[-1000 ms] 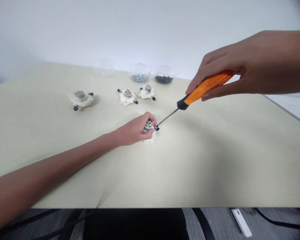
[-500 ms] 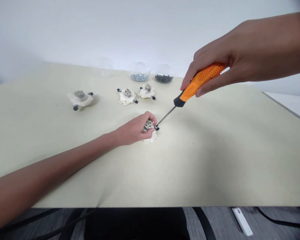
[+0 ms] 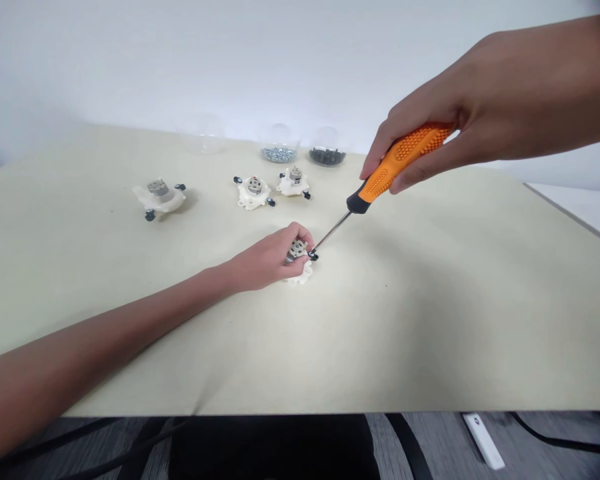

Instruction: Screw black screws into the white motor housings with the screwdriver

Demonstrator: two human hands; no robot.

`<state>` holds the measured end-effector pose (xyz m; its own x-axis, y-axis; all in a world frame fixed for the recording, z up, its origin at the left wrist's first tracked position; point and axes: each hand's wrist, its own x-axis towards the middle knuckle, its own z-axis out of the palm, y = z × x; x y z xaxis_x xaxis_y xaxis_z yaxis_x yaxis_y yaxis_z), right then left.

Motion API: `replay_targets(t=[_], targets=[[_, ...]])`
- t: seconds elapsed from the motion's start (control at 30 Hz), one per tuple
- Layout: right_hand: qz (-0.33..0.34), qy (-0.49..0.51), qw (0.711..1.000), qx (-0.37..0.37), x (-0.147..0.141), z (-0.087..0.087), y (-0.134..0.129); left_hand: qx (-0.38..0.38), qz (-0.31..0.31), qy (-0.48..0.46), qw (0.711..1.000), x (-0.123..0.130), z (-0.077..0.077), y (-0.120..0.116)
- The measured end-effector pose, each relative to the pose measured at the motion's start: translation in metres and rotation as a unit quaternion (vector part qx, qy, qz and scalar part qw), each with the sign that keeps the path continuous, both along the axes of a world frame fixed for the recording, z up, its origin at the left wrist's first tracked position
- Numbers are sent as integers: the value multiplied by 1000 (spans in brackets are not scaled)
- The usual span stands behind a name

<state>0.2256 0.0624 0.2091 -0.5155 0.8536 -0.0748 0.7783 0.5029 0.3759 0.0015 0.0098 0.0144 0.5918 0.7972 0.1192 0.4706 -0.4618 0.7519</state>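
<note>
Since a second ago, our right hand [image 3: 473,100] has risen slightly and swung a little toward the left edge of the tabletop [image 3: 280,353], standing the screwdriver [image 3: 390,175] somewhat steeper; our left hand [image 3: 265,260] has stayed where it was.

Nearest to us, under the near edge, we see a dark shape [image 3: 273,447] and a grey floor [image 3: 453,443]. A white bar [image 3: 484,441] lies on that floor toward the right, with a black cable [image 3: 555,445] just beside it.

Our left forearm crosses in from the left edge. At about the middle of the tabletop our left hand pinches the motor assembly [image 3: 297,250] between thumb and fingers, its pale base showing below the thumb. Our right hand, above the tabletop's right half, has its fingers wrapped around the orange handle. The shaft slants down to the black fitting [image 3: 314,255] on the assembly's right side; we cannot tell how the tip sits there.

Farther off, three more units stand apart from the held one: a left unit [image 3: 160,193] toward the left edge, then a middle unit [image 3: 254,192] and a right unit [image 3: 294,183] near each other.

Close to the far edge we find a faint clear cup [image 3: 205,137], a cup of silvery pieces [image 3: 280,133] and a cup of black pieces [image 3: 327,137], with a pale wall [image 3: 180,60] behind.
</note>
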Motion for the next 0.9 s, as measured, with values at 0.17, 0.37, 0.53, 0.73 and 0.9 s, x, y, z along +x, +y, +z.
replay_targets(t=[0.17, 0.37, 0.53, 0.73, 0.9], targets=[[145, 11, 989, -26, 13, 1, 12, 4, 1, -2, 1000, 0, 0, 0], [67, -7, 997, -38, 11, 1, 16, 11, 1, 1, 1000, 0, -2, 0], [-74, 107, 981, -147, 13, 2, 21, 19, -1, -6, 1000, 0, -4, 1], [-97, 37, 994, -33, -6, 1, 5, 14, 3, -5, 1000, -1, -4, 1], [-122, 103, 987, -12, -3, -5, -7, -6, 19, -22, 1000, 0, -5, 0]])
